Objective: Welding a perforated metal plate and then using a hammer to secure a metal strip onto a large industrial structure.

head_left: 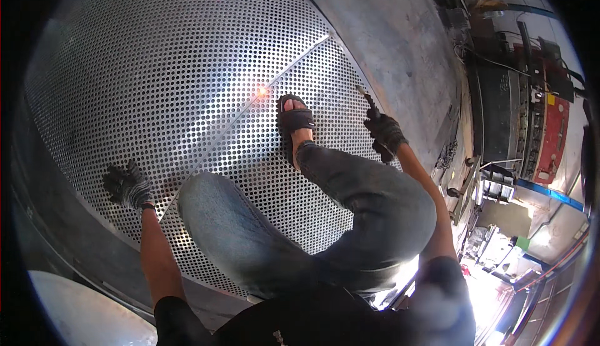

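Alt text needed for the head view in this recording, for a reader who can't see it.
A gloved left hand is spread over a perforated metal sheet, while the gloved right hand holds a slim, dark tool. A small orange glow shows at a seam across the sheet, near a sandaled foot.

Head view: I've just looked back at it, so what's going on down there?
A person crouches over a silvery perforated metal sheet, one foot in a black open-toed sandal on it. The gloved right hand grips a dark, narrow tool near the sheet's right side. The gloved left hand is empty, fingers spread over the sheet. A small orange glowing spot shows on the thin, pale seam.
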Action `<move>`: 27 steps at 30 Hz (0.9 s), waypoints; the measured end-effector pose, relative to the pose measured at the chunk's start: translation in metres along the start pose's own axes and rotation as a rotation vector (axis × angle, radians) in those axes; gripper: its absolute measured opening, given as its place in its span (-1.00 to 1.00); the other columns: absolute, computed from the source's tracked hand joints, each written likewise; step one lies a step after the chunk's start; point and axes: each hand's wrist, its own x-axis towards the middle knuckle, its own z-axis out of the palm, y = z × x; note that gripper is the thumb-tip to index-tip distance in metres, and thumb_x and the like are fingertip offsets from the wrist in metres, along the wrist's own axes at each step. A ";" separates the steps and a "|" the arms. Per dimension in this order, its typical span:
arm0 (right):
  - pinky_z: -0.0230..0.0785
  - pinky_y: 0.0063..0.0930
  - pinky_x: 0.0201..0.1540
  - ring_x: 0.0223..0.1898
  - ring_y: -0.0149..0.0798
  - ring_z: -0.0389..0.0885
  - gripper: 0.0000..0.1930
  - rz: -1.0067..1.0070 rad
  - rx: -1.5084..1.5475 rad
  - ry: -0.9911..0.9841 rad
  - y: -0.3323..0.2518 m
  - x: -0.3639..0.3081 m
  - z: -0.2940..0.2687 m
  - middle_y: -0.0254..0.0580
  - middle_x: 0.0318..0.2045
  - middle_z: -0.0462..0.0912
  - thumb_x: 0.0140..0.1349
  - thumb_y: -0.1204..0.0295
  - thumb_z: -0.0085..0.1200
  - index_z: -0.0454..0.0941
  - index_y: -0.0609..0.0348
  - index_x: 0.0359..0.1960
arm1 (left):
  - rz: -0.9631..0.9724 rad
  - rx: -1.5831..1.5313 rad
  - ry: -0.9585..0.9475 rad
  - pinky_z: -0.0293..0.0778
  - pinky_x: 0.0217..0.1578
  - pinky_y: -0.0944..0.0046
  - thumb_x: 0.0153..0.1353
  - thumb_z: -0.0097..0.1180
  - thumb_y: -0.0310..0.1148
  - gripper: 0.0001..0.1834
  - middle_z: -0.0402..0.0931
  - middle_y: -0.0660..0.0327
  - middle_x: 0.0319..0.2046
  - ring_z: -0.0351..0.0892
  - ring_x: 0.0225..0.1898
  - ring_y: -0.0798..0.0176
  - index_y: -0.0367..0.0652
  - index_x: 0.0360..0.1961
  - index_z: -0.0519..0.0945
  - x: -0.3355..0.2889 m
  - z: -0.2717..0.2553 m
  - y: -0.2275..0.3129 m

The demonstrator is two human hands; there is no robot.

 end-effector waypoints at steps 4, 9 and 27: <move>0.61 -0.14 -0.07 -0.13 0.02 0.77 -0.46 -0.043 0.067 -0.023 0.062 -0.052 0.009 0.13 0.07 0.67 0.33 0.17 0.19 0.42 -0.04 0.33 | 0.011 0.546 -0.060 -0.14 0.44 -0.50 0.25 -0.46 0.65 0.12 -0.11 -0.04 0.61 -0.20 0.63 -0.17 0.11 0.63 -0.04 -0.007 -0.002 0.013; 0.62 -0.14 -0.08 -0.13 0.03 0.77 -0.42 -0.008 0.159 0.151 0.087 -0.074 0.008 0.13 0.07 0.68 0.32 0.22 0.21 0.37 -0.07 0.36 | -0.019 0.651 -0.156 -0.17 0.44 -0.53 0.20 -0.45 0.68 0.19 -0.15 -0.08 0.62 -0.21 0.62 -0.23 0.07 0.64 -0.10 0.003 -0.008 0.021; 0.47 -0.29 -0.59 -0.50 -0.32 0.63 -0.50 -0.086 0.989 -0.009 -0.063 0.054 0.212 -0.27 -0.41 0.64 0.29 0.25 0.35 0.45 0.09 0.19 | 0.071 0.697 -0.874 -0.06 0.38 -0.65 -0.39 0.52 0.51 0.77 -0.45 -0.36 0.58 -0.56 0.58 -0.47 -0.04 0.62 -0.39 0.015 -0.079 0.036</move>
